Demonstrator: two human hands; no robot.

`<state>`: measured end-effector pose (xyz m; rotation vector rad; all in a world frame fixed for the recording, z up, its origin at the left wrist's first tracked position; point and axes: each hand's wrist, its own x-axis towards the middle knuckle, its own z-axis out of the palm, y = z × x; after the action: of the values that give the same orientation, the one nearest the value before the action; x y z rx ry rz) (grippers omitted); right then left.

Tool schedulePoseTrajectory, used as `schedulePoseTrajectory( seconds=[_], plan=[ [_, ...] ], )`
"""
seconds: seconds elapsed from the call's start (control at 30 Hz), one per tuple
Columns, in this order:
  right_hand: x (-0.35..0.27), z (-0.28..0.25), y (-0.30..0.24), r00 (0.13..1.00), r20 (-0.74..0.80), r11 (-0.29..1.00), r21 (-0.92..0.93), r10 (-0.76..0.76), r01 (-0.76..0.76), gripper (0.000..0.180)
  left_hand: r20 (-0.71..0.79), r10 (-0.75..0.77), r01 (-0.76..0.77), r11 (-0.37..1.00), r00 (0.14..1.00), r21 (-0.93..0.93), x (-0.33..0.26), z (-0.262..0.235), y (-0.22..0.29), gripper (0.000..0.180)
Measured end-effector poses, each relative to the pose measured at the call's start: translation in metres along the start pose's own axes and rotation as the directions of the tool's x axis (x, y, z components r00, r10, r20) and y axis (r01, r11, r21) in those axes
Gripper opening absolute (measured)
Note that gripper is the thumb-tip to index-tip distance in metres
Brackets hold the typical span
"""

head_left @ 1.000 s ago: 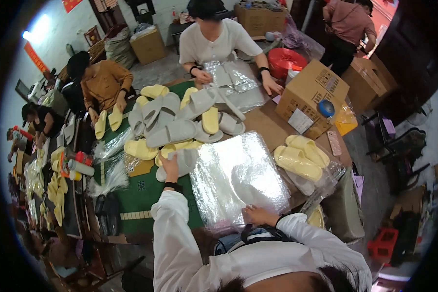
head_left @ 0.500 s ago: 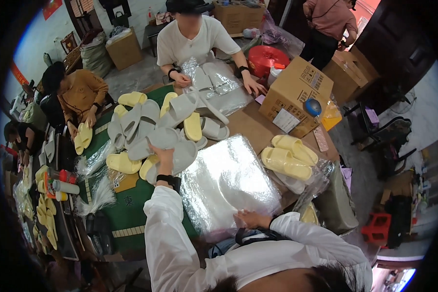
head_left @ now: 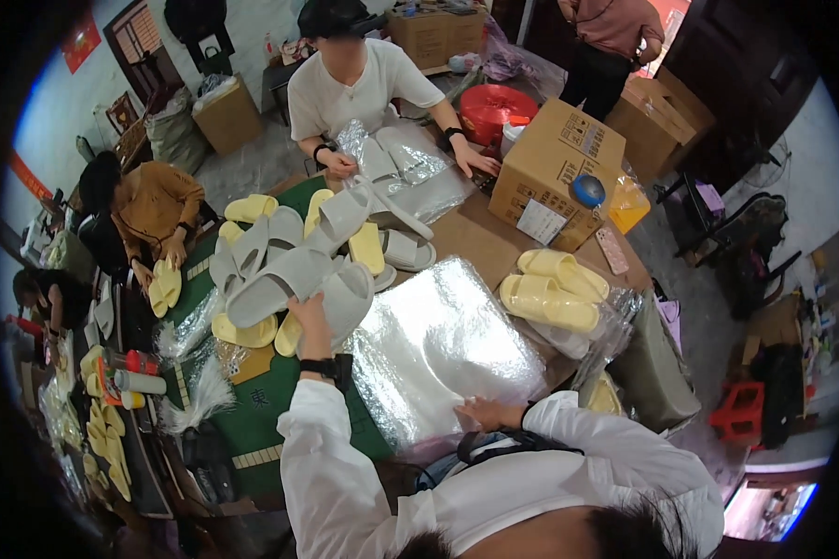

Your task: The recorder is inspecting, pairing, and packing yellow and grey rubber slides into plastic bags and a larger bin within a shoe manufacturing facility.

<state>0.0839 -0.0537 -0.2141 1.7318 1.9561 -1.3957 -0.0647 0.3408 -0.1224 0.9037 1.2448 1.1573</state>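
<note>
Reaching farther than a second ago, left hand point(head_left: 309, 312) now closed on a grey slipper point(head_left: 280, 284) atop the bench point(head_left: 480, 247) pile, right hand point(head_left: 483, 412) flat, open, pinning the stack of clear bags point(head_left: 438, 349).

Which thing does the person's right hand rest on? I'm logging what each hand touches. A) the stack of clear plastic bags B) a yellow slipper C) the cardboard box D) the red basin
A: the right hand lies flat on the near edge of the stack of clear plastic bags, while the left hand reaches to a grey slipper.
</note>
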Motion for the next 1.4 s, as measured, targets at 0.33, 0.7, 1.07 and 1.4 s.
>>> schedulePoseTrajectory(
  seconds=[0.33,0.7,1.07,1.4],
  plan=[
    [-0.021,-0.013,-0.014,0.997,-0.071,0.994,-0.105,-0.024,0.016,0.083,0.394,-0.346,0.457,0.858,0.851,-0.234,-0.152,0.032,0.038,0.034],
    [-0.005,-0.006,0.006,0.989,-0.011,0.988,0.039,-0.148,0.148,0.084,0.649,-0.460,0.774,0.529,0.606,-0.349,-0.288,0.105,0.017,0.024],
    [-0.027,-0.004,0.003,0.951,-0.173,0.963,0.036,-0.257,0.266,0.086,0.657,-0.684,0.622,0.674,0.319,0.399,-0.263,0.064,-0.074,0.037],
    [-0.012,0.004,0.030,0.981,-0.134,0.970,0.180,-0.140,0.163,0.050,0.871,-0.342,-0.790,0.391,0.353,0.473,-0.277,-0.003,-0.113,0.032]
  ],
)
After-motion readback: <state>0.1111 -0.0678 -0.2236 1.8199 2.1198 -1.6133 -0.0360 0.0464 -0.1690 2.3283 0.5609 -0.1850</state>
